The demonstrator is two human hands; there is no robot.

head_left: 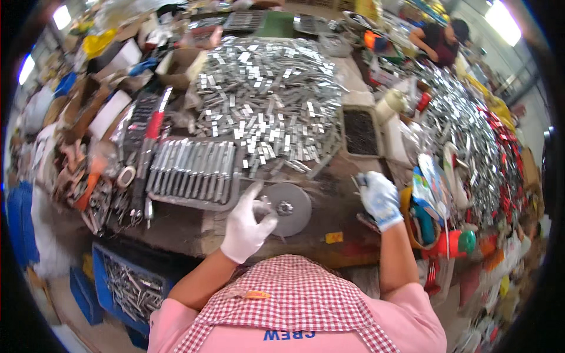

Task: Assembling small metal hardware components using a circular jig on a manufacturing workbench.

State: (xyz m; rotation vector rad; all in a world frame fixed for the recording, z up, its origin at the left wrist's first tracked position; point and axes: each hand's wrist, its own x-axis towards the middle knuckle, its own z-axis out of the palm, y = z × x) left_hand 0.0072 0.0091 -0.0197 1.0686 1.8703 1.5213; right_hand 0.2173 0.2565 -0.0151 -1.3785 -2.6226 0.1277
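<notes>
Head view: two gloved hands [246,226], one metal disc [286,207].

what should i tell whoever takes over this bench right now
Left hand, white glove: fingers closed on a small metal piece at the edge of the round grey disc.
Right hand, white and blue glove: low over the bench top right of the disc; what it holds cannot be told.
Done: metal bars lined up in the flat tray.
Left: the big heap of loose metal pieces behind the disc.
</notes>
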